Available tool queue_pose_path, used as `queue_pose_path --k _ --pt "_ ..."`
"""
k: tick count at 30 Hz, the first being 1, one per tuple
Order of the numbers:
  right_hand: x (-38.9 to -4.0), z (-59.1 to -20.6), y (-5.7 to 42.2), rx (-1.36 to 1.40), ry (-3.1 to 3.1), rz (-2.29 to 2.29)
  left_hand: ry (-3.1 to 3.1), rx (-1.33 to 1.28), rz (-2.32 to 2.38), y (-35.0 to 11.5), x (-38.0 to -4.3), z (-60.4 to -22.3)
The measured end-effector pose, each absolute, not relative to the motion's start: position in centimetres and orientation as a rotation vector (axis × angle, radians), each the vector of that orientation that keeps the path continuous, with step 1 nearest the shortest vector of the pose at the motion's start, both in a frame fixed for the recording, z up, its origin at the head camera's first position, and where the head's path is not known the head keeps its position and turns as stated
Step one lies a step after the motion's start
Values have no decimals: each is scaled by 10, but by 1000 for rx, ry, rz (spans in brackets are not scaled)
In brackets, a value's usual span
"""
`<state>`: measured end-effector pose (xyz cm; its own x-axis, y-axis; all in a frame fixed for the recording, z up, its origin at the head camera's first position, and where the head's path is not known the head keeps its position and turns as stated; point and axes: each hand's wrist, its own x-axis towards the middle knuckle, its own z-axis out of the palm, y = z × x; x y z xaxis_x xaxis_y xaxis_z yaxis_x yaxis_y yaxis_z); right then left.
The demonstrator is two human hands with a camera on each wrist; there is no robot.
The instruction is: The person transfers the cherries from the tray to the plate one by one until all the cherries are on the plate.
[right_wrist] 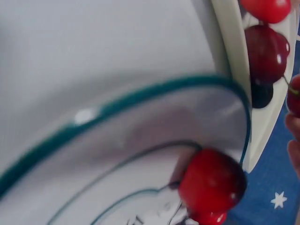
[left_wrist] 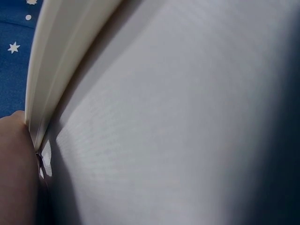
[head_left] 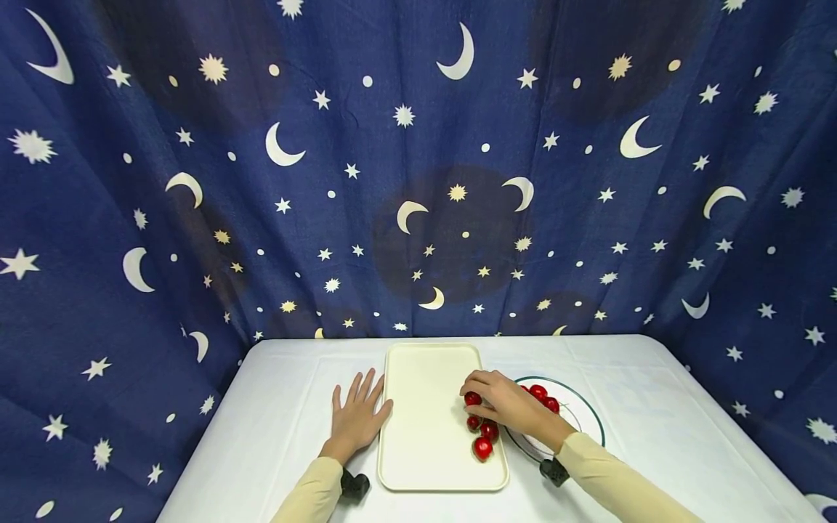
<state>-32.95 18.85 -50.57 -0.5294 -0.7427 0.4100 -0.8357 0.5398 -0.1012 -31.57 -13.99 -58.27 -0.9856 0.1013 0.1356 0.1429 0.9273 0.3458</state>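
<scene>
Cherries (head_left: 482,448) in cream tray (head_left: 425,407), more on green-rimmed plate (head_left: 588,425).

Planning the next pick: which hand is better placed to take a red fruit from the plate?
Probably the right hand: it is beside the plate, though it must first release the red fruit it pinches. The left hand rests by the opposite edge of the tray.

The cherries (head_left: 482,448) are red, the tray (head_left: 425,414) cream, the plate (head_left: 591,425) white with a teal rim (right_wrist: 187,81), the curtain (head_left: 366,43) dark blue with pale moons (head_left: 467,54) and stars (head_left: 19,264).
</scene>
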Motion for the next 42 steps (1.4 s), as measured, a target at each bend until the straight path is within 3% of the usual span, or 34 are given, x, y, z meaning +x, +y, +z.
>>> queue_pose_path --k 21,42 --pt "-335 -505 225 917 -2400 470 -2973 -189 -544 -140 -316 -587" --pt "-340 -511 253 648 -2761 460 -2976 -186 -547 -140 -317 -585"
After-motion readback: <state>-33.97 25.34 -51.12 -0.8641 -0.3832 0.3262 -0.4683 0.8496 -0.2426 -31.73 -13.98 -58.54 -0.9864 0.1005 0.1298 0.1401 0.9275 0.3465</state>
